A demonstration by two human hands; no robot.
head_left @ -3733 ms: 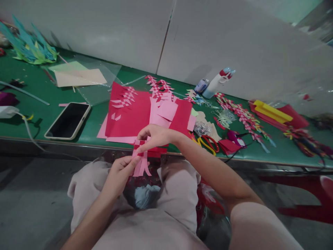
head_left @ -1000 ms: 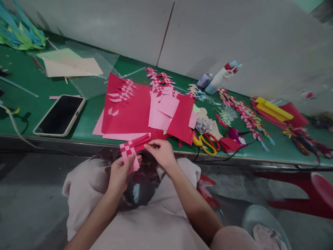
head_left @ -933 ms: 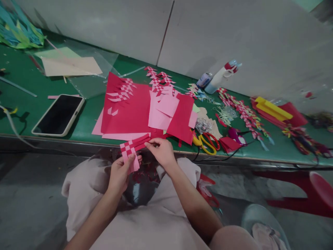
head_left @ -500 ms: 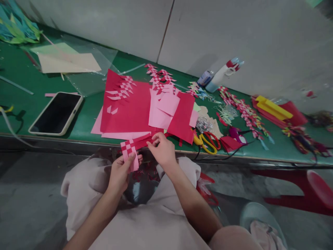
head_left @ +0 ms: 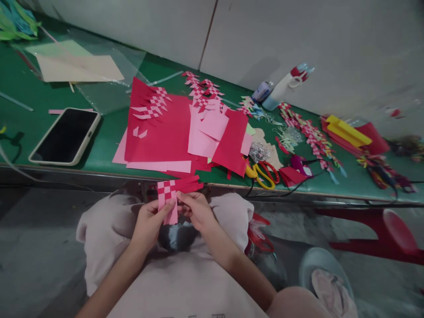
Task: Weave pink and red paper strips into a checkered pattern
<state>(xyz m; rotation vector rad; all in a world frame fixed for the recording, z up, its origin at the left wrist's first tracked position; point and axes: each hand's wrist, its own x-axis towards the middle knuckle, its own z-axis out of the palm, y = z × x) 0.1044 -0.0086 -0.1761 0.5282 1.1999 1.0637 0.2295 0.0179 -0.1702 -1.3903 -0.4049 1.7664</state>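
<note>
A small woven piece of red and pink paper strips (head_left: 169,191) is held over my lap, just in front of the green table's edge (head_left: 99,170). My left hand (head_left: 149,221) pinches its pink lower strips from the left. My right hand (head_left: 195,210) grips it from the right, below the loose red strips that stick out sideways. Red and pink paper sheets (head_left: 165,137) lie on the table right behind the piece.
A phone (head_left: 64,136) lies face up at the table's left. Yellow and red scissors (head_left: 261,173), woven paper chains (head_left: 309,137), a white bottle (head_left: 281,86), clear plastic sheets with beige paper (head_left: 79,66) and a red stool (head_left: 374,229) are around.
Both hands have drawn the woven piece back toward my lap. My right hand has slid from the red strips' ends to the piece's lower right. The view has tilted down slightly.
</note>
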